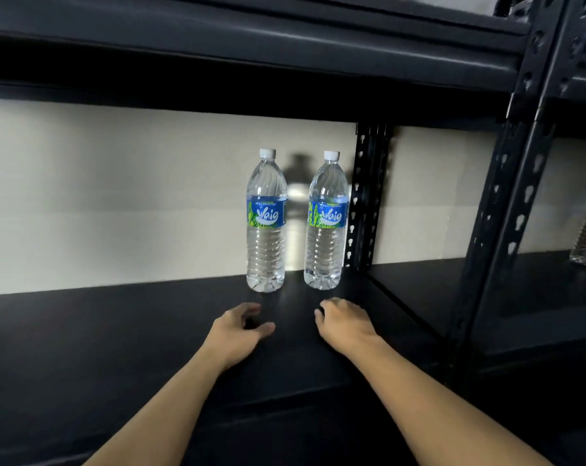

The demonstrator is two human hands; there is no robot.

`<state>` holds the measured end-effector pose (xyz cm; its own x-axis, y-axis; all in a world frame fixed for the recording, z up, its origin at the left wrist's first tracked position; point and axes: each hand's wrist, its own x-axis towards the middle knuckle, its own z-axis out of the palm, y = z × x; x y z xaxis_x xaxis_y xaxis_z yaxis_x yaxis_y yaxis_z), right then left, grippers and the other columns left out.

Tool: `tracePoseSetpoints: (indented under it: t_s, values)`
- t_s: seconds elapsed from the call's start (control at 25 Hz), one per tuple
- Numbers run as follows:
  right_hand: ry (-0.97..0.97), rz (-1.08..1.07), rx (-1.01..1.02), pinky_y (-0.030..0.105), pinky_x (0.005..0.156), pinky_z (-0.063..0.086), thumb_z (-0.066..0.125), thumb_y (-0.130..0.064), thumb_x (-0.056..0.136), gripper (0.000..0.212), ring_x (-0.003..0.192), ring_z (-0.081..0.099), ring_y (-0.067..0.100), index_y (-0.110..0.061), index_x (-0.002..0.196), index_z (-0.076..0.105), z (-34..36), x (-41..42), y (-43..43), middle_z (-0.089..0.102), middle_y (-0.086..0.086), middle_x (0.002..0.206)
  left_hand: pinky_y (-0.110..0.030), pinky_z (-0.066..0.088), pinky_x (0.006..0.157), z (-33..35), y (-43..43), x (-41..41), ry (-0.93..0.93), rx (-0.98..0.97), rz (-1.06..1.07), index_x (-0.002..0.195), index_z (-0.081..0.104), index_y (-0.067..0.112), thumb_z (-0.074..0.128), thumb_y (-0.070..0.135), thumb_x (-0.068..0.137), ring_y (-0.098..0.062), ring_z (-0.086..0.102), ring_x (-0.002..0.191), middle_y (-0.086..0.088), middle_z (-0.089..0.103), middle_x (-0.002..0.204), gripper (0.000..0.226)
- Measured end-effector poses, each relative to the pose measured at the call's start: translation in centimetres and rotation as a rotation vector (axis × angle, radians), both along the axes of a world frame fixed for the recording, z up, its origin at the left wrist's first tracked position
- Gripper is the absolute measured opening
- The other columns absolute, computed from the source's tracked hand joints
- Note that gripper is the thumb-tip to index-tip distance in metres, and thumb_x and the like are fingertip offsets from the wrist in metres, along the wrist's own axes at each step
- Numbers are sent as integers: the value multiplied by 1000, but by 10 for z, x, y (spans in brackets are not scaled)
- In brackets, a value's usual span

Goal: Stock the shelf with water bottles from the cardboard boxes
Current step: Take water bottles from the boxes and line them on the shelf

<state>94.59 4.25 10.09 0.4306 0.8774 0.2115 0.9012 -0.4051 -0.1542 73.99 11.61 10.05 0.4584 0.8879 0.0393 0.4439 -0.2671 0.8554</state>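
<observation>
Black metal shelf (116, 331), pale wall behind; two Waig water bottles (266, 223) stand upright mid-frame. My left hand (237, 331) and right hand (347, 326) hover below, loosely curled, empty; I'd withdraw straight back, nudging neither.

Single view, worn on the head. Looks forward and slightly down into a black shelf (100, 331) bay, from close in front. Takes in both forearms (170, 408) from the bottom edge up to the left hand (239, 327) and the right hand (345, 326), set low of centre. Reaches just beyond both hands to two upright water bottles (265, 250) and the pale wall (116, 196) behind. Crops the upper board (251, 38) above the hands. Catches, right of the right hand, a slotted post (506, 196) and the edge of a neighbouring bay (553, 290). Bows straight lines toward the margins, as wide-angle.
</observation>
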Motion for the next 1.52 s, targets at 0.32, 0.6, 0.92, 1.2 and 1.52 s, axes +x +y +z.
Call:
tracePoseSetpoints:
  t_s: [0.32,0.6,0.92,1.2,1.52]
  values:
    - [138,312,369,39,110,33,56,-29,94,40,138,39,22,-18,132,60,-47,-135,-130,51,0,143,-16,54,78,-37,-164,-135,-339,37,57,93,72,19,72,5,87,-11,73,86,-2,76,85,15]
    - [310,372,-283,30,78,41,56,-46,90,42,103,58,13,-39,131,51,-160,-202,-197,58,-13,124,-28,48,83,-205,-255,-195,320,-351,439,109,61,13,57,20,90,-24,63,97,-5,68,105,20]
    - [240,421,-698,48,114,25,62,-55,85,84,145,23,28,-27,154,22,-293,-228,-174,20,5,161,-36,50,101,-331,-277,-197,195,-1046,669,136,53,3,62,34,93,-34,57,123,-18,57,136,54]
    - [59,447,-657,46,110,28,76,-62,69,112,134,33,31,-20,153,16,-359,-238,-153,33,12,148,-40,39,112,-365,-279,-172,-31,-1407,658,144,42,4,38,30,106,-31,42,139,-17,44,148,47]
    - [-112,450,-620,48,99,42,86,-30,65,97,121,44,33,-14,143,30,-372,-243,-143,46,12,132,-50,36,114,-417,-262,-151,-364,-1569,771,145,48,9,50,56,94,-37,45,137,-18,47,148,69]
